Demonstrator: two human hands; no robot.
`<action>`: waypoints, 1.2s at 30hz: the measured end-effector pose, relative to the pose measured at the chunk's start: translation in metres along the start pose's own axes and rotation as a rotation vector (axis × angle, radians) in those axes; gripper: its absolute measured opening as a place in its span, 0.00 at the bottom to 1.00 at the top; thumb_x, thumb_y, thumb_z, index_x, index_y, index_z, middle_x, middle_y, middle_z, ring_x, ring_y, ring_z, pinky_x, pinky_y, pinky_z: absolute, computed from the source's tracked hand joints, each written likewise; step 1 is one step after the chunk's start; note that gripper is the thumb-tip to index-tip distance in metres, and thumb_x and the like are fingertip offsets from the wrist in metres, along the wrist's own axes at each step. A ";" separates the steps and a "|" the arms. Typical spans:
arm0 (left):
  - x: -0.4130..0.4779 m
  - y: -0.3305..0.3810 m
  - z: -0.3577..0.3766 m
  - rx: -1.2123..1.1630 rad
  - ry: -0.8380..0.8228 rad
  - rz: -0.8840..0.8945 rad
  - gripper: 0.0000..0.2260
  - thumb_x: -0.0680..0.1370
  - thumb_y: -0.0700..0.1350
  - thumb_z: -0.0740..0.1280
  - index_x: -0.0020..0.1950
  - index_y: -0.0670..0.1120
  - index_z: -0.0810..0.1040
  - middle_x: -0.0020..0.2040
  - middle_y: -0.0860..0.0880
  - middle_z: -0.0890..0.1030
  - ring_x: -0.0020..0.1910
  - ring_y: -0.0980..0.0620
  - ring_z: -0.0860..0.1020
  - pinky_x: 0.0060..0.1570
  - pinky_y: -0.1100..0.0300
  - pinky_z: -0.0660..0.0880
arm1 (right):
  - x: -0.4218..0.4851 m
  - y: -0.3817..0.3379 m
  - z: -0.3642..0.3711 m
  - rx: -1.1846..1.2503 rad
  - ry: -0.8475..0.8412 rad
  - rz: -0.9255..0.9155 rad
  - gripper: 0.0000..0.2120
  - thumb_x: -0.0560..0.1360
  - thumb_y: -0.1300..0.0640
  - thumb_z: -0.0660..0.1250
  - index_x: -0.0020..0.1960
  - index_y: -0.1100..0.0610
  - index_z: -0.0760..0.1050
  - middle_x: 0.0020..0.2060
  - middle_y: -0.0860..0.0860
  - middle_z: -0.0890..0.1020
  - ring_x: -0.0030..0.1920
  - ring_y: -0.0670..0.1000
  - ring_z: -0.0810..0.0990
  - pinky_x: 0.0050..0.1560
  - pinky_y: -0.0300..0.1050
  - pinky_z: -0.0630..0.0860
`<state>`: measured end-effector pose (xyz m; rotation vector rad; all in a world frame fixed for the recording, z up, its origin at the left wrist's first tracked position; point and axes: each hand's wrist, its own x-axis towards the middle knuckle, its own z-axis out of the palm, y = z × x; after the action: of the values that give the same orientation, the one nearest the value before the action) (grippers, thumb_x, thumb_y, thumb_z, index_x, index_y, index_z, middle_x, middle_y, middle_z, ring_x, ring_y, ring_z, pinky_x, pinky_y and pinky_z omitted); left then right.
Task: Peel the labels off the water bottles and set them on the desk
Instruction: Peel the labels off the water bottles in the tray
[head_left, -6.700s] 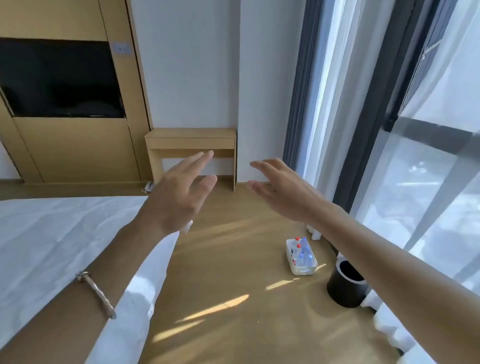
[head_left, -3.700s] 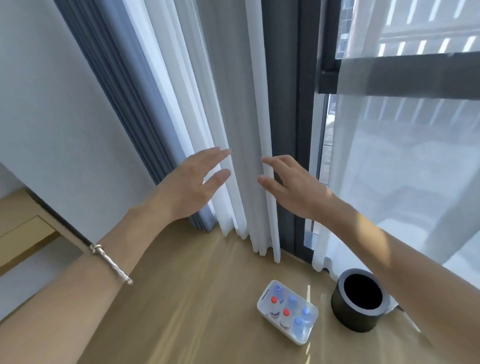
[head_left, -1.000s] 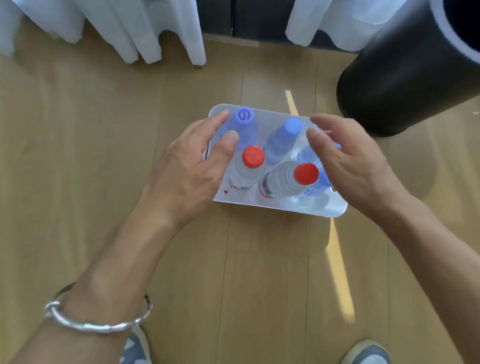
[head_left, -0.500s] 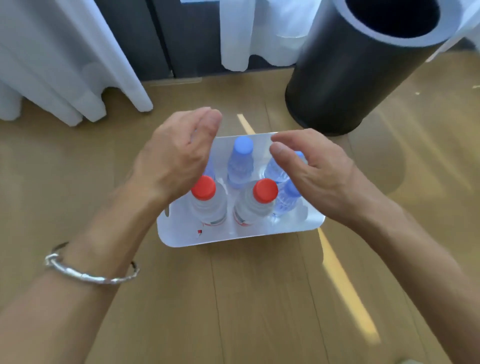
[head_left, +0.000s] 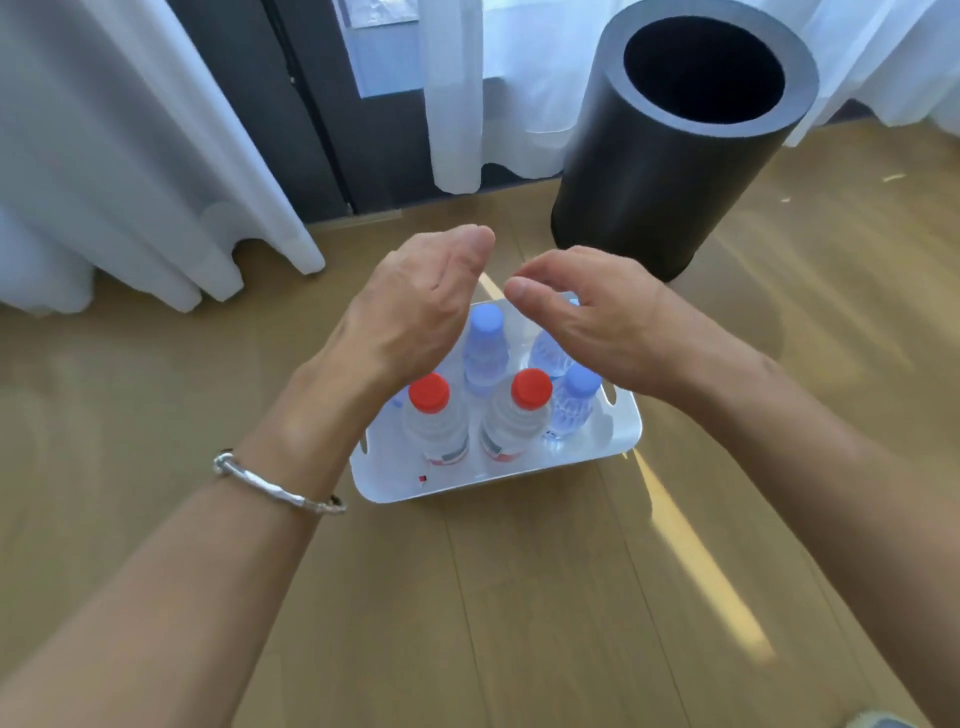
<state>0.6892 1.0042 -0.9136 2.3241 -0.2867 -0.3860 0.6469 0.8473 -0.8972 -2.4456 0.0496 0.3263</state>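
Head camera: left hand (head_left: 410, 322) and right hand (head_left: 613, 327) hover above the white basket (head_left: 626, 431), each grip loose and empty. Inside stand water bottles (head_left: 519, 415) (red and blue caps).

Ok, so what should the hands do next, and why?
Probably lower both hands to the ends of the white basket and lift it. The left hand and right hand hover open above it, holding nothing, while the bottles stand inside it, down on the floor.
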 end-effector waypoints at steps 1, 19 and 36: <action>-0.004 -0.003 -0.001 -0.016 0.014 -0.004 0.20 0.83 0.57 0.50 0.67 0.51 0.73 0.68 0.49 0.73 0.65 0.53 0.69 0.56 0.65 0.60 | 0.002 -0.005 0.004 -0.034 -0.060 -0.010 0.19 0.79 0.41 0.56 0.63 0.48 0.75 0.55 0.45 0.77 0.55 0.47 0.77 0.54 0.44 0.74; -0.090 -0.072 -0.032 -0.081 0.092 -0.331 0.22 0.82 0.58 0.52 0.76 0.55 0.62 0.75 0.55 0.64 0.73 0.55 0.63 0.68 0.58 0.60 | 0.043 -0.050 0.074 -0.554 -0.431 -0.256 0.13 0.79 0.48 0.61 0.61 0.51 0.69 0.48 0.49 0.74 0.43 0.51 0.72 0.42 0.45 0.67; -0.041 -0.018 -0.023 -0.256 0.046 0.062 0.35 0.65 0.61 0.75 0.69 0.65 0.64 0.56 0.61 0.80 0.53 0.63 0.80 0.57 0.54 0.78 | 0.026 -0.051 -0.032 0.335 0.272 -0.405 0.12 0.75 0.42 0.66 0.54 0.47 0.69 0.43 0.47 0.79 0.42 0.47 0.79 0.46 0.49 0.79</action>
<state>0.6605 1.0446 -0.9035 2.0649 -0.2701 -0.3181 0.6856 0.8681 -0.8482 -2.0872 -0.2516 -0.1823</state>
